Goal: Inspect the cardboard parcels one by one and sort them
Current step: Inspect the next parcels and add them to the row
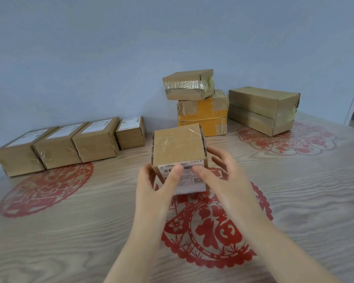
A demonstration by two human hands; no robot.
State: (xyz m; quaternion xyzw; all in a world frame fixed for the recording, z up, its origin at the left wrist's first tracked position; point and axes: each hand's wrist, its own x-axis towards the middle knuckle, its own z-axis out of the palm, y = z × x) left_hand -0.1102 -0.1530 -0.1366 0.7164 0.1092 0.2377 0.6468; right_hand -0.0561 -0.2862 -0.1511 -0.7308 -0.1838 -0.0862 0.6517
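One head-worn wide-angle view, forward and down, close over left hand (151, 190), right hand (223, 180) and table (294, 201)

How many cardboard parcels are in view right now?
8. A row of four parcels at left; a held parcel between left hand and right hand; a silver-taped parcel stacked on a yellow-taped parcel; a long parcel at right. Others may hide behind.

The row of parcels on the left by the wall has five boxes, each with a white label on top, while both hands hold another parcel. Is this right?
Not quite. The head view shows four boxes in the row of parcels, not five. The rest holds: each has a white label on top, and the left hand and right hand hold another parcel.
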